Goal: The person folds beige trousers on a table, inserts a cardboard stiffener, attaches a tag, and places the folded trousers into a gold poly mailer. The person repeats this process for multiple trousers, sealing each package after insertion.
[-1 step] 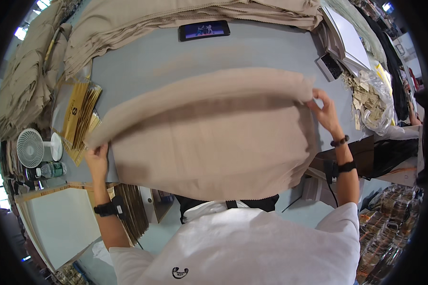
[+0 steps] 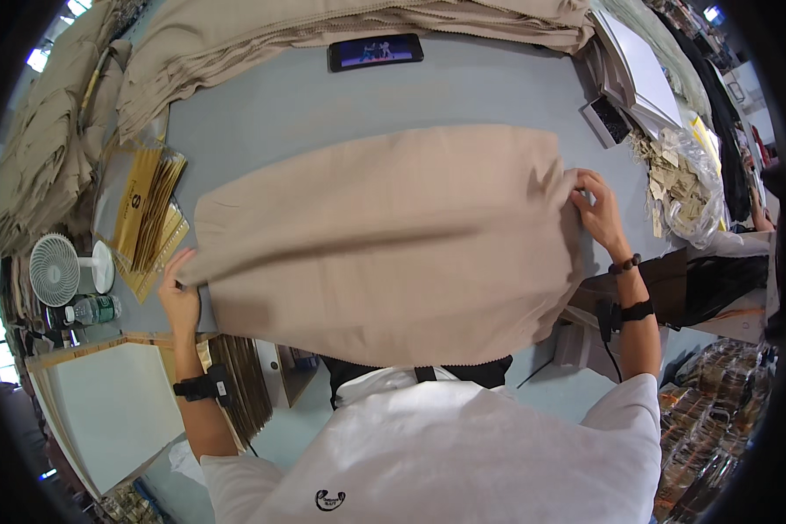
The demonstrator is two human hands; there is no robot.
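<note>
A wide piece of beige fabric [image 2: 384, 306] lies across the grey table in front of me, its near edge reaching over my lap. A raised ridge with a shadow below it runs across its middle. At its left edge, my left hand [image 2: 181, 297] pinches the fabric between thumb and fingers. My right hand [image 2: 601, 214] grips the right edge, farther from me than the left hand, with small creases gathered beside the fingertips. The fabric's far part is spread over the tabletop.
More beige fabric [image 2: 341, 19] is stacked along the far side, with a phone [image 2: 375, 52] showing a lit picture before it. Left are yellow-brown packets [image 2: 144, 210], a small white fan [image 2: 57, 269] and a plastic bottle [image 2: 94, 310]. Right are white papers [image 2: 642, 74], a small black-topped box [image 2: 606, 122] and tags in clear plastic [image 2: 677, 188].
The far part of the fabric, raised in a curved roll before, has come down flatter onto the table. My left hand has shifted slightly; my right hand keeps its grip nearly in place.
</note>
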